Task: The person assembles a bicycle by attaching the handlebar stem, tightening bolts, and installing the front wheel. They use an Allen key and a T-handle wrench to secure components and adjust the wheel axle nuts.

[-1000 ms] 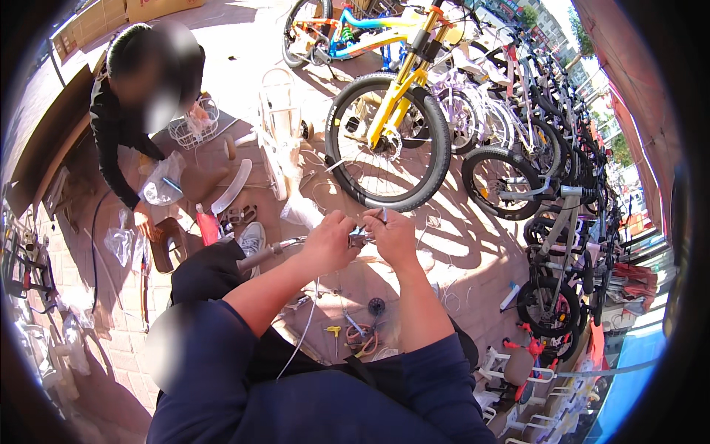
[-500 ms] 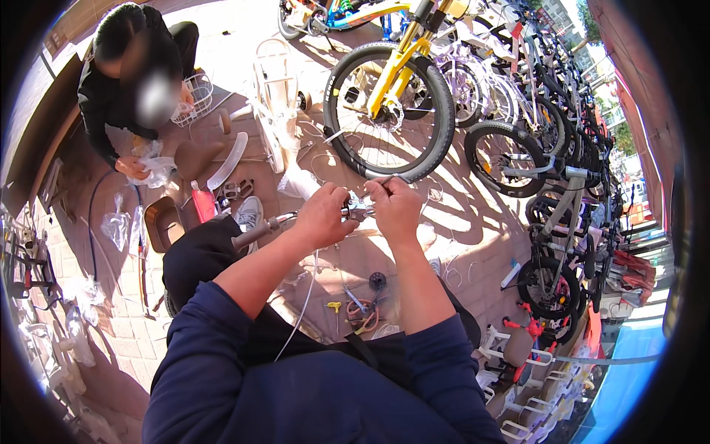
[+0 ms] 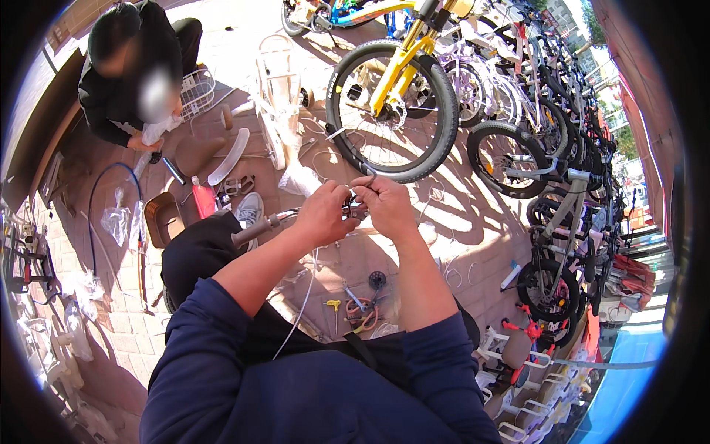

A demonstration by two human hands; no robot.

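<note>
In front of me, a handlebar with a grey-brown grip (image 3: 250,232) runs in from the left under my left hand (image 3: 325,214). The left fingers are closed around a small dark metal part (image 3: 347,206) by the bar; they hide most of it. Close on its right, my right hand (image 3: 387,209) pinches a thin dark piece (image 3: 371,180) between thumb and fingers; its kind cannot be made out. A white cable (image 3: 302,311) hangs below my left hand and curves down toward my lap.
Below my hands lie a yellow-handled tool (image 3: 333,305), a black round part (image 3: 377,280) and orange-handled pliers (image 3: 362,321). Ahead stands a bike's front wheel (image 3: 446,140) with a yellow fork. Parked bikes (image 3: 510,159) crowd the right. A person (image 3: 129,74) crouches at upper left, near a brown basket (image 3: 164,220).
My right fingers have shifted slightly left, closer to my left hand. The other person has lifted the plastic-wrapped piece, and a dark tube now shows below their hands.
</note>
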